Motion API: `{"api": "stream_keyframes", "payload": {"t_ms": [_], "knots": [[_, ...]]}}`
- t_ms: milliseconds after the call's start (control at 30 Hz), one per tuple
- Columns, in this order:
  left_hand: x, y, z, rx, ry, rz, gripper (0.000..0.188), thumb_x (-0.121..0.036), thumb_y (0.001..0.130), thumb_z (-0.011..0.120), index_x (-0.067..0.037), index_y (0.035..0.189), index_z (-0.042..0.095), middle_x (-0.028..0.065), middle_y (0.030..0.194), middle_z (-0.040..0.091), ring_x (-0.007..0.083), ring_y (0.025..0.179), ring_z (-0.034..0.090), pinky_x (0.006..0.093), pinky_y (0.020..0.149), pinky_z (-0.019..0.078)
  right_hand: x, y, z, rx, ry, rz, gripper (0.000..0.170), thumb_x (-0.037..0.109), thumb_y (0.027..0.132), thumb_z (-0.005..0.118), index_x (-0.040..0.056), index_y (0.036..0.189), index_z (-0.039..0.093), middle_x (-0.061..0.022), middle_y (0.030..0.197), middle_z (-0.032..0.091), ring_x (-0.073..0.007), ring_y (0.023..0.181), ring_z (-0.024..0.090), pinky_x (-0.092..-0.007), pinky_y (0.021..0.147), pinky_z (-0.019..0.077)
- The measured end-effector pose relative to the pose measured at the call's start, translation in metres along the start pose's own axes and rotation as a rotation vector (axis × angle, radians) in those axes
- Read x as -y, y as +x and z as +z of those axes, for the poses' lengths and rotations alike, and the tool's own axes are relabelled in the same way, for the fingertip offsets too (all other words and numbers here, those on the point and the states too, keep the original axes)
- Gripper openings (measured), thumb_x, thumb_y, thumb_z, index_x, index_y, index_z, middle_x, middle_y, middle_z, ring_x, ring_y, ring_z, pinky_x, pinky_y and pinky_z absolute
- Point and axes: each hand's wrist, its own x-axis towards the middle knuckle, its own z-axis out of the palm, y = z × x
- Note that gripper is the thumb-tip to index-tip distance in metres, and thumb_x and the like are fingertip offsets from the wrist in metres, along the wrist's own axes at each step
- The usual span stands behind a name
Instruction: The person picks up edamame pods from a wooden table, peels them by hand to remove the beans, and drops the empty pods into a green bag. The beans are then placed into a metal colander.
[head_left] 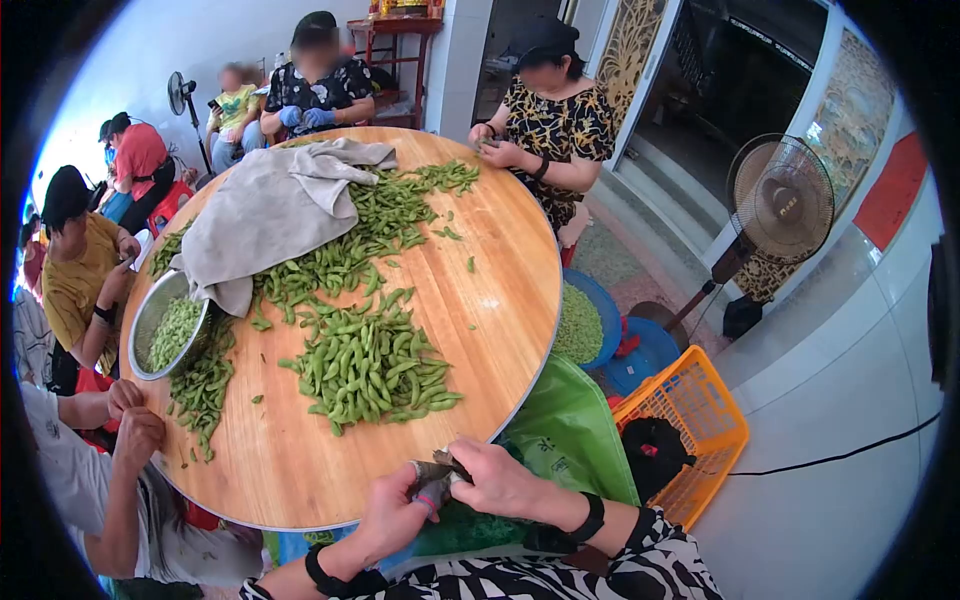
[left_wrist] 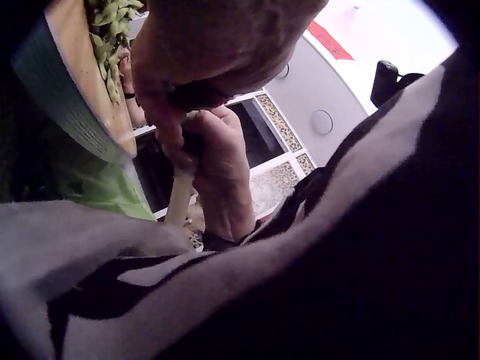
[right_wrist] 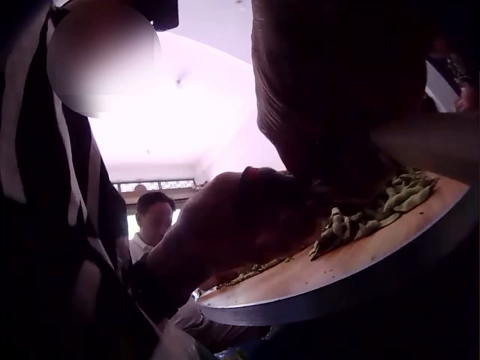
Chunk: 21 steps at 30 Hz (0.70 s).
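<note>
Both hands meet over the near table edge in the head view. My left hand (head_left: 392, 512) has greyish coverings on its fingers and a pink band low on one finger. Against it, my right hand (head_left: 500, 482) has its fingers curled and pinches a dark greyish strip-like piece (head_left: 430, 470) at the left fingertips. A pale strip (left_wrist: 178, 199) hangs below the joined hands in the left wrist view. What the left fingers grip is hidden, so I cannot tell. Beyond the hands lies a pile of green soybean pods (head_left: 370, 365).
The round wooden table (head_left: 500, 300) bears more pods under a grey cloth (head_left: 275, 205) and a metal bowl (head_left: 190, 335) of shelled beans. Several people sit around it. At right are a green bag (head_left: 575, 415), an orange crate (head_left: 715, 405), a blue basin (head_left: 605, 310) and a fan (head_left: 780, 200).
</note>
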Motion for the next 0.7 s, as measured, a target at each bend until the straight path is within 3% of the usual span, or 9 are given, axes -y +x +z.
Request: {"api": "stream_keyframes", "payload": {"t_ms": [67, 133, 300, 367, 467, 533, 567, 633, 700], "knots": [[-0.006, -0.003, 0.000, 0.021, -0.031, -0.059, 0.022, 0.000, 0.087, 0.056, 0.001, 0.109, 0.059, 0.0057, 0.087, 0.064, 0.0102, 0.065, 0.059, 0.0247, 0.058, 0.0494, -0.003, -0.002, -0.004, 0.029, 0.042, -0.013, 0.027, 0.009, 0.074, 0.059, -0.0050, 0.094, 0.049, -0.0234, 0.086, 0.052, -0.0412, 0.084, 0.054, -0.0454, 0.074, 0.0446], [0.000, -0.003, -0.005, 0.046, -0.091, -0.062, 0.021, -0.001, 0.087, 0.057, 0.000, 0.108, 0.060, 0.0049, 0.086, 0.064, 0.0103, 0.065, 0.059, 0.0249, 0.058, 0.0492, -0.006, -0.005, -0.007, 0.038, 0.103, -0.020, 0.021, 0.007, 0.074, 0.062, -0.0016, 0.091, 0.053, -0.0176, 0.078, 0.052, -0.0332, 0.071, 0.056, -0.0398, 0.064, 0.0450], [0.001, -0.009, -0.006, 0.023, -0.151, -0.167, 0.024, 0.002, 0.080, 0.057, 0.001, 0.104, 0.059, 0.0054, 0.083, 0.063, 0.0096, 0.073, 0.056, 0.0256, 0.062, 0.0478, -0.006, -0.012, -0.002, -0.001, 0.125, -0.052, 0.020, 0.007, 0.073, 0.062, -0.0003, 0.089, 0.055, -0.0148, 0.071, 0.050, -0.0301, 0.062, 0.054, -0.0385, 0.058, 0.0437], [0.014, -0.005, -0.006, 0.058, 0.097, -0.028, 0.026, -0.004, 0.078, 0.060, 0.001, 0.103, 0.058, 0.0078, 0.077, 0.061, 0.0125, 0.069, 0.055, 0.0299, 0.061, 0.0465, 0.003, -0.010, -0.005, 0.020, 0.049, -0.011, 0.020, 0.008, 0.075, 0.060, -0.0028, 0.090, 0.053, -0.0211, 0.079, 0.055, -0.0396, 0.074, 0.057, -0.0441, 0.067, 0.0464], [0.011, -0.002, -0.001, -0.019, 0.158, 0.002, 0.025, -0.008, 0.075, 0.060, 0.002, 0.097, 0.056, 0.0147, 0.073, 0.059, 0.0210, 0.067, 0.057, 0.0368, 0.061, 0.0461, 0.009, -0.011, 0.001, -0.031, -0.065, -0.073, 0.019, 0.004, 0.072, 0.060, -0.0020, 0.088, 0.052, -0.0202, 0.077, 0.052, -0.0415, 0.071, 0.055, -0.0456, 0.062, 0.0457], [0.015, 0.002, 0.004, -0.043, 0.175, 0.140, 0.020, -0.005, 0.073, 0.058, 0.002, 0.091, 0.054, 0.0207, 0.072, 0.057, 0.0329, 0.068, 0.058, 0.0413, 0.062, 0.0453, 0.012, -0.012, 0.004, -0.052, -0.120, -0.073, 0.019, 0.003, 0.070, 0.061, -0.0011, 0.084, 0.049, -0.0195, 0.075, 0.051, -0.0401, 0.067, 0.055, -0.0455, 0.058, 0.0453], [0.012, 0.002, 0.004, -0.068, 0.172, 0.117, 0.020, -0.005, 0.073, 0.058, 0.002, 0.091, 0.054, 0.0207, 0.072, 0.057, 0.0329, 0.068, 0.058, 0.0413, 0.062, 0.0453, 0.015, -0.013, 0.004, -0.057, -0.141, -0.051, 0.020, 0.003, 0.069, 0.061, -0.0008, 0.083, 0.048, -0.0192, 0.074, 0.050, -0.0397, 0.066, 0.054, -0.0456, 0.058, 0.0452], [0.004, 0.002, 0.005, -0.001, 0.204, 0.106, 0.018, 0.003, 0.074, 0.054, 0.003, 0.091, 0.051, 0.0119, 0.073, 0.053, 0.0157, 0.071, 0.051, 0.0343, 0.062, 0.0440, 0.016, -0.014, 0.004, -0.035, -0.157, -0.062, 0.020, 0.003, 0.068, 0.061, -0.0006, 0.082, 0.047, -0.0190, 0.074, 0.050, -0.0395, 0.065, 0.054, -0.0457, 0.057, 0.0451], [0.007, 0.003, 0.011, -0.030, 0.204, 0.092, 0.018, 0.004, 0.072, 0.054, 0.003, 0.090, 0.050, 0.0161, 0.072, 0.053, 0.0191, 0.070, 0.053, 0.0362, 0.061, 0.0435, 0.017, -0.015, 0.005, -0.026, -0.190, -0.073, 0.021, 0.003, 0.067, 0.061, -0.0003, 0.081, 0.047, -0.0187, 0.074, 0.049, -0.0394, 0.064, 0.054, -0.0459, 0.056, 0.0451]]}}
